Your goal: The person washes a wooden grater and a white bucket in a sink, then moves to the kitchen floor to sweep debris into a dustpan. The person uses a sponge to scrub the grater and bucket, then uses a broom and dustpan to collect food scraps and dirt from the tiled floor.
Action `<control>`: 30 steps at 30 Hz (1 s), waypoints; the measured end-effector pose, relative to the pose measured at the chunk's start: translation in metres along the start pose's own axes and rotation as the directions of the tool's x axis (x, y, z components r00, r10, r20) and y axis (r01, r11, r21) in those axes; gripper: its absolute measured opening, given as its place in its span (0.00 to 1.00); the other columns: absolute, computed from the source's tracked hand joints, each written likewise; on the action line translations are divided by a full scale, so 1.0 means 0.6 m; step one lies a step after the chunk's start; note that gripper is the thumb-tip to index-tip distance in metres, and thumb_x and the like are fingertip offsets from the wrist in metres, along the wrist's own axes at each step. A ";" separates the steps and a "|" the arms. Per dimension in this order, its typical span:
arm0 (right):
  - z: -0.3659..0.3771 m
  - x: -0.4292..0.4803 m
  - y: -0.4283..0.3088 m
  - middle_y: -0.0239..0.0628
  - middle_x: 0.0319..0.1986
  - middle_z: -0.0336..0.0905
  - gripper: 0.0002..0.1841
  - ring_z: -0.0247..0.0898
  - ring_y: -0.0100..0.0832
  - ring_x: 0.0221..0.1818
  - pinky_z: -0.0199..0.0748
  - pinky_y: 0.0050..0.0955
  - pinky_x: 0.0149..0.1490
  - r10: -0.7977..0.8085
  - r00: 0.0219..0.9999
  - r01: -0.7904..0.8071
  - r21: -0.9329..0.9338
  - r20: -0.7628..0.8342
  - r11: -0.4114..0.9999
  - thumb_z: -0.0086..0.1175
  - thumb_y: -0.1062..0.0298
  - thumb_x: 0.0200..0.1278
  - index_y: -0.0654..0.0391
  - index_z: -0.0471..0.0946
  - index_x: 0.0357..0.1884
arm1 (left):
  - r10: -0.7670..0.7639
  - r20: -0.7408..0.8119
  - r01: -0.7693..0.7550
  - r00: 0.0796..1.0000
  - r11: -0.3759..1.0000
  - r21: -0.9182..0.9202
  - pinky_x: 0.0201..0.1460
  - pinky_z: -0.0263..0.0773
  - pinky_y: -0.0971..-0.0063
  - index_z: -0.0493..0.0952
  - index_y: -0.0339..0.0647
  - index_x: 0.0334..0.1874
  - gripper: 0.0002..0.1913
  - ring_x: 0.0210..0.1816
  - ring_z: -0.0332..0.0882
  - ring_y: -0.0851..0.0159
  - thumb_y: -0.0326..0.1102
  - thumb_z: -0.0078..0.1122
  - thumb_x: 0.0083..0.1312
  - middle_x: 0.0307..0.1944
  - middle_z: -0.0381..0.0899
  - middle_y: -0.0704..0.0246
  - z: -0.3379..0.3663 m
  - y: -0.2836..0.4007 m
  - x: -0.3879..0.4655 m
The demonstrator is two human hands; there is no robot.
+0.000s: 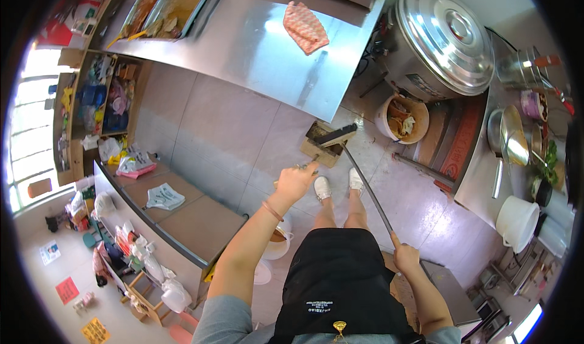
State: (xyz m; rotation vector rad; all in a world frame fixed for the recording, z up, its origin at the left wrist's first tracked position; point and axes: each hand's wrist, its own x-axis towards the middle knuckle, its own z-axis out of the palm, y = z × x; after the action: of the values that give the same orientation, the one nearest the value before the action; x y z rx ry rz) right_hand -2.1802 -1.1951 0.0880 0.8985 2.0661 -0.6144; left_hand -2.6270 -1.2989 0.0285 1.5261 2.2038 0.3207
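My left hand (295, 182) is closed around the handle of a tan dustpan (325, 157), which rests on the tiled floor in front of my shoes. Dark debris shows inside the pan. In my right hand (406, 256), held low beside my black apron, is the long grey handle (370, 192) of a broom. The broom head (337, 136), with dark bristles, lies tilted over the dustpan's open tray and hides part of it.
A steel table (237, 38) bearing a checked cloth (305, 28) juts out ahead. To the right stand a large lidded steel pot (449, 33), a waste bucket (385, 120) and a cookware counter (479, 179). A brown-topped counter (200, 225) and white buckets (276, 248) are on the left.
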 end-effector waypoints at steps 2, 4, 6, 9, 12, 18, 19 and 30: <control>0.028 -0.006 0.016 0.51 0.30 0.83 0.40 0.81 0.54 0.31 0.78 0.54 0.38 -0.014 0.999 0.014 -0.012 -0.041 1.000 0.54 0.67 0.63 0.40 0.56 0.79 | 0.025 -0.034 -0.025 0.999 1.000 -0.017 0.33 0.78 0.58 0.77 0.51 0.52 0.15 0.32 0.84 0.53 0.39 0.67 0.64 0.34 0.86 0.66 0.012 0.011 -0.005; 0.051 -0.020 0.019 0.50 0.30 0.82 0.40 0.82 0.53 0.31 0.79 0.54 0.39 -0.007 0.999 0.009 0.043 -0.041 0.999 0.52 0.68 0.63 0.40 0.56 0.79 | 0.030 -0.076 -0.032 0.997 0.999 -0.021 0.32 0.78 0.58 0.78 0.51 0.52 0.15 0.32 0.84 0.53 0.39 0.67 0.64 0.33 0.86 0.66 0.019 0.007 -0.013; 0.056 -0.029 0.026 0.51 0.29 0.82 0.41 0.82 0.53 0.30 0.79 0.54 0.38 0.008 0.999 -0.002 0.109 -0.054 0.994 0.53 0.68 0.63 0.41 0.55 0.80 | 0.014 -0.143 -0.017 0.990 1.000 -0.015 0.32 0.78 0.58 0.78 0.51 0.52 0.16 0.31 0.84 0.53 0.39 0.68 0.64 0.32 0.86 0.66 0.014 -0.012 -0.020; 0.039 -0.013 0.022 0.54 0.30 0.83 0.42 0.81 0.57 0.31 0.77 0.57 0.37 0.060 0.995 -0.039 0.239 -0.078 0.970 0.52 0.70 0.64 0.42 0.52 0.80 | 0.051 -0.102 -0.053 0.994 0.998 -0.018 0.33 0.79 0.59 0.79 0.50 0.52 0.16 0.32 0.85 0.54 0.39 0.69 0.63 0.32 0.86 0.66 -0.008 -0.028 -0.012; 0.038 0.072 0.012 0.57 0.32 0.83 0.41 0.80 0.60 0.34 0.77 0.57 0.41 0.133 0.988 -0.095 0.376 -0.077 0.922 0.51 0.71 0.65 0.43 0.51 0.80 | 0.131 -0.140 -0.134 0.981 0.991 -0.007 0.33 0.79 0.61 0.79 0.50 0.52 0.16 0.32 0.85 0.55 0.37 0.70 0.62 0.32 0.87 0.66 0.015 -0.050 0.010; 0.010 0.179 -0.001 0.59 0.38 0.83 0.39 0.80 0.61 0.41 0.77 0.55 0.48 0.062 0.994 -0.083 0.250 0.089 0.965 0.48 0.71 0.66 0.43 0.52 0.80 | 0.200 -0.101 -0.196 0.975 0.979 0.050 0.32 0.79 0.63 0.79 0.51 0.51 0.15 0.32 0.85 0.57 0.38 0.70 0.62 0.37 0.87 0.69 -0.001 -0.048 0.067; -0.003 0.164 0.001 0.58 0.38 0.83 0.39 0.80 0.61 0.41 0.77 0.55 0.47 0.044 0.994 -0.072 0.280 0.104 0.957 0.48 0.71 0.66 0.43 0.52 0.80 | 0.195 -0.093 -0.190 0.976 0.980 0.060 0.32 0.79 0.63 0.79 0.51 0.51 0.16 0.32 0.85 0.57 0.38 0.70 0.62 0.37 0.87 0.69 -0.001 -0.049 0.068; -0.030 0.024 0.005 0.61 0.35 0.82 0.40 0.80 0.61 0.36 0.78 0.54 0.43 0.057 0.936 -0.352 0.905 0.348 0.240 0.55 0.68 0.65 0.50 0.52 0.78 | 0.179 -0.062 -0.177 0.982 0.984 0.035 0.33 0.79 0.63 0.79 0.51 0.53 0.18 0.32 0.85 0.57 0.36 0.71 0.61 0.37 0.87 0.68 0.003 -0.067 0.056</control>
State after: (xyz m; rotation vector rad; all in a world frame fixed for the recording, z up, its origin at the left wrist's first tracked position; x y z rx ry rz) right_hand -2.1927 -1.1755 0.0863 1.6262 1.0842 -1.8505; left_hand -2.6691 -1.2826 0.0023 1.7570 2.1328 0.4013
